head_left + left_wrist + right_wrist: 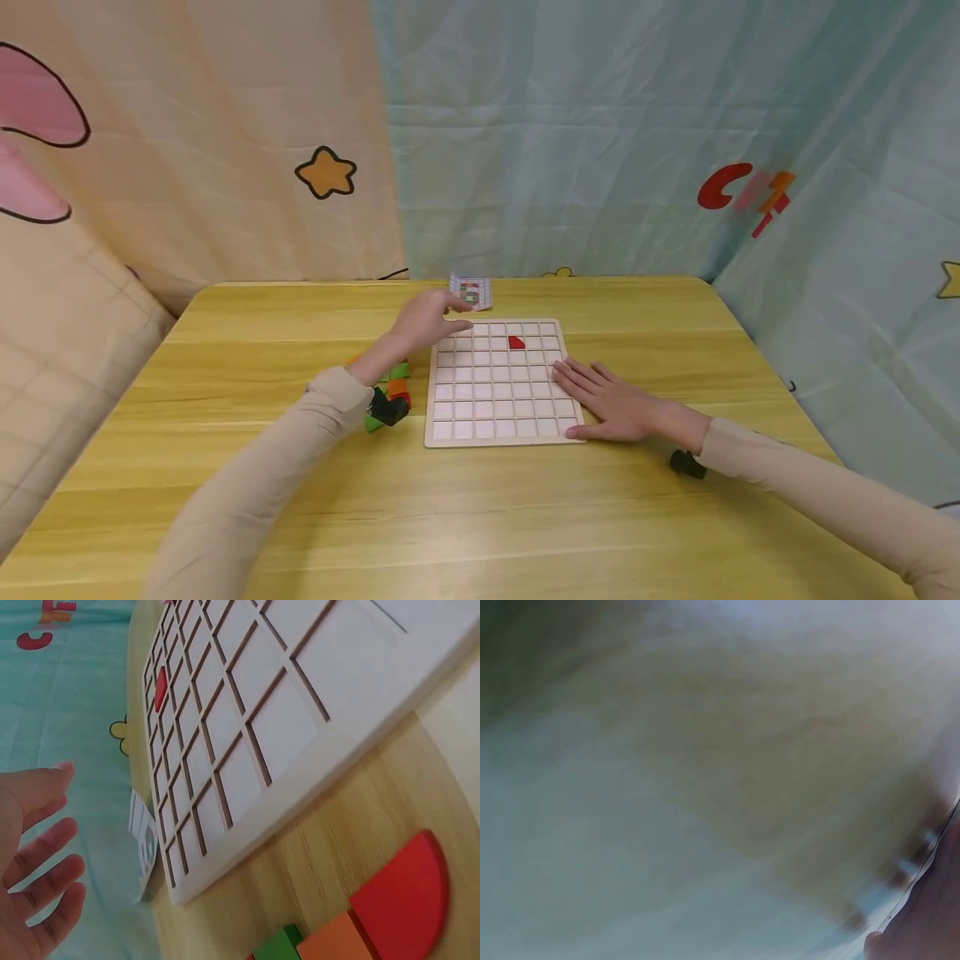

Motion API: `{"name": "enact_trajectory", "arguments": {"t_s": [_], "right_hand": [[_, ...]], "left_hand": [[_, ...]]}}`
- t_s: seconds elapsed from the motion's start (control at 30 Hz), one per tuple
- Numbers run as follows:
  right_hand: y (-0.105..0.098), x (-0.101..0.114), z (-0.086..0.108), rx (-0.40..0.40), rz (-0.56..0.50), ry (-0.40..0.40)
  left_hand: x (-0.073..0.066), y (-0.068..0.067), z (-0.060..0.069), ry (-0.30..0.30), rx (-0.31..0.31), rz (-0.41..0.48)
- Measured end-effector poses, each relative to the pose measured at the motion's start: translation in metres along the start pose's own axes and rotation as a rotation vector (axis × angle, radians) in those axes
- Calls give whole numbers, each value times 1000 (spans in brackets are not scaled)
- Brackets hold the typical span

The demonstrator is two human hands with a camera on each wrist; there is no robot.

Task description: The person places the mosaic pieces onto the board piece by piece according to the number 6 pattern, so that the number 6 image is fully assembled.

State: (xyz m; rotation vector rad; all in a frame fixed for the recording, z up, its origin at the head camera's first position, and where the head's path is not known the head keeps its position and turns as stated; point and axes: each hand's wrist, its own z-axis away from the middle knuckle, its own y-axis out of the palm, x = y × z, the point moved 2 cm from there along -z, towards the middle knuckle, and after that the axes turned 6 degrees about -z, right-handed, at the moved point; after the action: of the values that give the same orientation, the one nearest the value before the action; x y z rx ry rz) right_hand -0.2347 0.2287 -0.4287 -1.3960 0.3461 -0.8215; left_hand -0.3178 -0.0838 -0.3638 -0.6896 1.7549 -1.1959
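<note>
A white grid board [491, 444] with a pale wooden frame lies on the table. One red quarter-round block [517, 342] sits in a cell near its far side. Over the board's far left corner hovers my left hand [426, 321], thumb and forefinger spread apart and nothing between them. Just beyond that hand lies a printed card [480, 293] with a coloured pattern, partly covered by the fingers. My right hand [611, 404] rests flat with straight fingers on the board's right edge. The right wrist view is blurred and shows little of that hand.
Loose red, orange and green blocks [397, 387] lie left of the board, partly hidden under the left forearm. A red quarter-round block [405, 900] and an orange block [337, 941] are among them. Printed curtains [525, 167] hang behind the wooden table [487, 533].
</note>
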Motion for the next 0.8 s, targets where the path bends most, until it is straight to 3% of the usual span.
{"name": "enact_trajectory", "arguments": {"t_s": [0.47,0.8], "right_hand": [[4,-3,1,-63,-45,-36],[-1,1,1,-23,-13,-23]], "left_hand": [[45,-16,56,-146,-58,20],[77,-26,89,-238,-77,51]]}}
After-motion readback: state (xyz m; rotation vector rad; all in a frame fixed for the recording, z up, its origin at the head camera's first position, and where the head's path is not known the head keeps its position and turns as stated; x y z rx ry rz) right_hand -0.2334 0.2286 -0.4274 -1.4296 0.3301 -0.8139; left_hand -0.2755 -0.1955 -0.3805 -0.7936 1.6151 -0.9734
